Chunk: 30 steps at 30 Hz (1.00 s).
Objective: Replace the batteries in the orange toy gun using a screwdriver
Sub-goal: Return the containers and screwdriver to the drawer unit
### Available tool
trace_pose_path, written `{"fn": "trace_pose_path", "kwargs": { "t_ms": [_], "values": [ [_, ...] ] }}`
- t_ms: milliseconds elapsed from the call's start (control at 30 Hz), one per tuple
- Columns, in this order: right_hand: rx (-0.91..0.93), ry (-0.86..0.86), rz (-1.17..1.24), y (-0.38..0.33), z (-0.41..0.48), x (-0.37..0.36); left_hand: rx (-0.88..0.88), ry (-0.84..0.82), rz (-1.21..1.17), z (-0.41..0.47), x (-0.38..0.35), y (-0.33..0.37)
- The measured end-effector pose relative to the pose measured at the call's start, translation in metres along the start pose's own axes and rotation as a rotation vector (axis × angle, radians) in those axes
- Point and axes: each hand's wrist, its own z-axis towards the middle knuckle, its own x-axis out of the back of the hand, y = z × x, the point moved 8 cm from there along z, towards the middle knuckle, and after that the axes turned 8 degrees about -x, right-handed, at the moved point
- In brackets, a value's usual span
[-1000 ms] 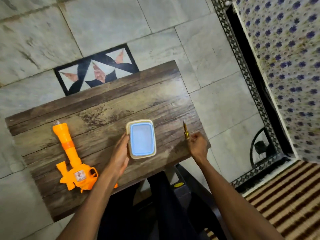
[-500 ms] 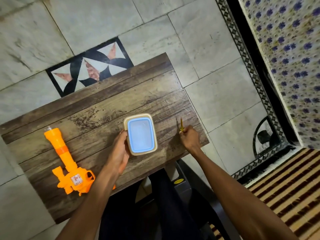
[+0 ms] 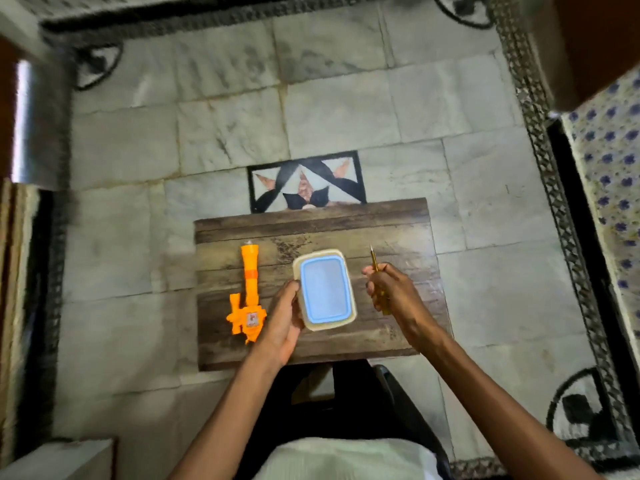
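The orange toy gun (image 3: 248, 292) lies flat on the left part of the small wooden table (image 3: 398, 223), barrel pointing away from me. A cream container with a blue lid (image 3: 324, 289) sits at the table's middle. My left hand (image 3: 282, 315) holds the container's left side, thumb on its near left corner. My right hand (image 3: 389, 289) grips a yellow-handled screwdriver (image 3: 374, 263) to the right of the container, tip pointing away, lifted off the table.
The table stands on a grey marble floor with a black patterned inlay tile (image 3: 306, 183) just beyond it. A floral-patterned bed edge (image 3: 609, 174) runs along the right. My lap and a black chair (image 3: 391, 379) are below the table's near edge.
The camera has swung so the table now appears square-on. My right hand has lifted the screwdriver off the table. My left hand stays at the container's left side.
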Motion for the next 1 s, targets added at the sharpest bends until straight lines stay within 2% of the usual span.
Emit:
{"fn": "trace_pose_path", "kwargs": {
  "t_ms": [233,400,533,633,800,1000],
  "values": [
    [0.069,-0.131,-0.283,-0.053,-0.050,-0.115,-0.159,0.065,-0.157,-0.058,0.053,0.060],
    [0.090,-0.277,-0.366,-0.069,-0.085,-0.201,-0.205,0.141,-0.252,-0.089,0.113,0.090],
    [0.196,-0.272,-0.474,-0.073,-0.106,-0.264,-0.229,0.193,-0.320,-0.105,0.175,0.109],
    [0.242,-0.250,-0.522,-0.059,-0.119,-0.336,-0.328,0.144,-0.371,-0.125,0.239,0.131],
    [0.324,-0.240,-0.575,-0.029,-0.144,-0.467,-0.451,0.092,-0.290,-0.159,0.357,0.145],
    [0.243,-0.349,-0.670,0.026,-0.174,-0.626,-0.480,0.238,-0.339,-0.206,0.520,0.148]
  ]
}}
